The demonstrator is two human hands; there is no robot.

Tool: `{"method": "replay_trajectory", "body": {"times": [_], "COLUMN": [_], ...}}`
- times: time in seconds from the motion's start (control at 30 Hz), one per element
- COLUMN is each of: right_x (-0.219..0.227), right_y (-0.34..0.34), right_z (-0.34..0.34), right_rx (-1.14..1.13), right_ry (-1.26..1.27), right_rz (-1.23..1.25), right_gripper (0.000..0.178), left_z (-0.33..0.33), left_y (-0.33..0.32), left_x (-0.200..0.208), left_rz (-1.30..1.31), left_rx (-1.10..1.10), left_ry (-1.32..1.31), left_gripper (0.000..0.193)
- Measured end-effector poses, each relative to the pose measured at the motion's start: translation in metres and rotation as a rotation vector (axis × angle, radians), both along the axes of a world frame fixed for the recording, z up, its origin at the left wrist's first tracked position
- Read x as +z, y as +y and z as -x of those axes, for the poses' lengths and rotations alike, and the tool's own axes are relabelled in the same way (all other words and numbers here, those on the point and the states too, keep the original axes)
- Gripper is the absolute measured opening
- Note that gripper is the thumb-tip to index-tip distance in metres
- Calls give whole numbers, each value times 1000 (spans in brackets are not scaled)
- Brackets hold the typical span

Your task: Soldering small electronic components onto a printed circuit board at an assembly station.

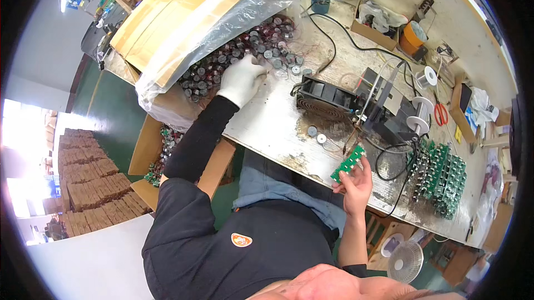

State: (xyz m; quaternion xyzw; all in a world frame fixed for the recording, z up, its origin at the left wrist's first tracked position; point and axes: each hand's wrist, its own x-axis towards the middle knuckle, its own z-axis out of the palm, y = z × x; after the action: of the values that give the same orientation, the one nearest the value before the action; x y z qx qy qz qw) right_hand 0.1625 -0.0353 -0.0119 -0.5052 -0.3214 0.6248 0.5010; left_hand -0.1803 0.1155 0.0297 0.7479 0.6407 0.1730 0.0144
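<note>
Closest to the person's body, the bare right hand [357, 187] has its fingers closed on a narrow green circuit board with small pale parts along it [348, 165], holding it tilted above the near edge of the worn, whitish tabletop [267, 127]. The thumb presses on the board's near end, leaving most of its face uncovered. Gripping by the end and edges seems the sound choice, since pressure on the small parts could bend them; a steady, level wrist would help.

To the right stand packed rows of similar green circuit boards [442, 177]. Just beyond the held board lie two small, round grey parts [317, 135], and past them a square black fan [325, 102].

Farther out on the left, the left hand, in a white glove [242, 82], reaches to the edge of a heap of round, grey metal parts with thin dark-red wires [272, 38]. Its fingers are bent; whether they pinch a part cannot be told. Because the wires look tangled, it would be best to take one part by its body from the heap's loose edge and lift gently, so that no lead is pulled.

Behind the heap rises a large tan cardboard box [183, 8] draped in clear plastic film [222, 33]. An orange tub [411, 38] stands toward the tabletop's far side.
</note>
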Motion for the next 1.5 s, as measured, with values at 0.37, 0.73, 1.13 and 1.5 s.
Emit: {"method": "replay_trajectory", "body": {"times": [0.37, 0.73, 1.13, 1.5], "right_x": [-2, 1, 2, 0], "right_y": [2, 1, -6, -5], "right_z": [-1, -2, 1, 2], "right_rx": [28, 51, 69, 70], "right_ry": [5, -1, 99, 124], "right_rz": [-6, -21, -33, -86], "right_gripper": [68, 69, 72, 74], "left_z": [-48, -102, -147, -163], "left_y": [-77, -120, -128, -121], "left_x": [-22, -31, -23, -27], "left_rz": [229, 387, 706, 731], "left_rx": [-90, 91, 74, -112], "left_ry": [-728, -1090, -1265, -1259], "left_gripper": [16, 26, 21, 22]}}
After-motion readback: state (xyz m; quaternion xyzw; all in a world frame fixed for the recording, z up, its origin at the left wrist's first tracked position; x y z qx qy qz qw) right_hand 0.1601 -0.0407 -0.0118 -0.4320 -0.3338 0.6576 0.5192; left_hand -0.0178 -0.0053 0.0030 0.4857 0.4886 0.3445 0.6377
